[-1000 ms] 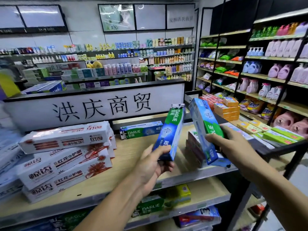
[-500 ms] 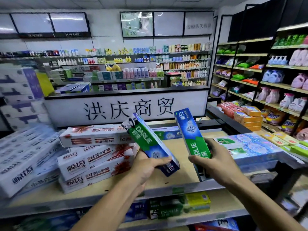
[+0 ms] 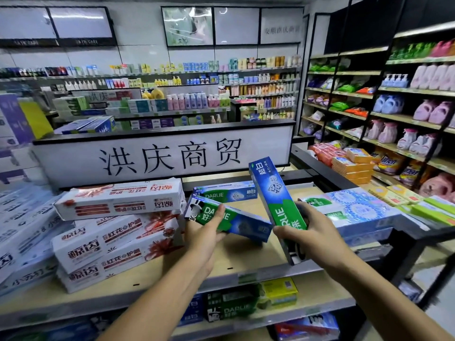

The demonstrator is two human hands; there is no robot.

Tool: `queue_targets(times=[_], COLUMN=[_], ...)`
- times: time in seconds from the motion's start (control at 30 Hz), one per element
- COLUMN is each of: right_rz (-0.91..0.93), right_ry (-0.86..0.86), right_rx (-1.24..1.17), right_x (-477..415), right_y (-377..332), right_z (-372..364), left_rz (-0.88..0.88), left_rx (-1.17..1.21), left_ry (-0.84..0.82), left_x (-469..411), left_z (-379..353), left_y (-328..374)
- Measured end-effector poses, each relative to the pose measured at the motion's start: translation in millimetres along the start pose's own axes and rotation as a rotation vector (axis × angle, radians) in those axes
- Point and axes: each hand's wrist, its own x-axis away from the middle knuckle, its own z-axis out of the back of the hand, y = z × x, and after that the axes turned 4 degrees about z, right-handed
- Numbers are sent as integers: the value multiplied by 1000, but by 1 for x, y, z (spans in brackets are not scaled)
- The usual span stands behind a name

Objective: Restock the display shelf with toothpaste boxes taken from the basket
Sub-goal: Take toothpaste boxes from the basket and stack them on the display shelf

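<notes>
**Condition at this moment.** The left hand (image 3: 206, 232) gripped the lower box (image 3: 242, 221), a green-and-blue Darlie carton. Its fingers were curled over the top face and held the carton nearly flat just above the display shelf (image 3: 246, 257). The right hand (image 3: 312, 232) was closed round the bottom end of the upright box (image 3: 272, 190), which leaned slightly to the left. The basket was not in view.

**Probable faults and causes.**

1. Carton collision. The right end of the lower box sat against or just beside the upright box (contact could not be confirmed). Lowering both together would likely knock one out of line.
2. Pivoting. Most of the upright box stood unsupported above the grip. A slack hold could have let it tip back toward the rear Darlie box (image 3: 226, 194) lying along the back of the shelf.
3. Stack disturbance. The left end of the lower box was close to the red-and-white stack (image 3: 118, 232), whose top carton sat askew. A leftward push risked shifting it.
4. Edge loss. A carton set too near the front lip could have slid to the tier below.
</notes>
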Motion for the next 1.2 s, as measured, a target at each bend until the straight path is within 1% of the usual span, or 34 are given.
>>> queue_targets(times=[0.1, 0.13, 0.27, 0.37, 0.47, 0.57, 0.63, 0.67, 0.8, 0.9, 1.0, 1.03, 1.07, 1.13, 1.17, 1.2], right_rz=[-57, -78, -167, -168, -167, -189, -205, -221, -334, -459, -464, -458, -452, -430, -416, -402], right_ry=[-8, -12, -42, -50, -9, 36, 23, 10, 34, 40, -4, -9, -10, -17, -32, -45], right_rx=[-119, -156, -422, -545, -539, -538, -575, -590, -644, -760, -836, -834, -816, -737, -691, -651], right_x=[-10, -13, -22, -23, -26, -32, -35, -36, -37, -32, -25, -21, -17, -7, -2, 2], right_y=[1, 1, 5, 6, 5, 1, 0, 1, 10, 21, 27, 29, 31, 34, 35, 35], right_z=[-6, -9, -14, -17, -22, -31, -40, -45, -65, -73, -77, -79, -80, -80, -78, -76], left_rz=[186, 211, 134, 76, 27, -57, -94, -106, -149, -183, -238, -270, -299, -405, -471, -516], left_rx=[202, 223, 159, 47, -101, -323, -507, -547, -624, -598, -573, -624, -724, -983, -1033, -1029], left_ry=[-35, -30, 50, 82, 87, 154, 178, 181, 191, 147, 94, 62, 31, 30, 48, 55], left_x=[-5, -6, -10, -10, -10, -11, -12, -11, -7, -1, 11, 13, 15, 18, 19, 19], left_z=[-3, -3, 9, 19, 23, 23, 23, 24, 29, 35, 39, 42, 45, 50, 51, 52], left_y=[-2, -2, -7, -10, -13, -15, -18, -18, -17, -15, -10, -9, -10, -14, -15, -15])
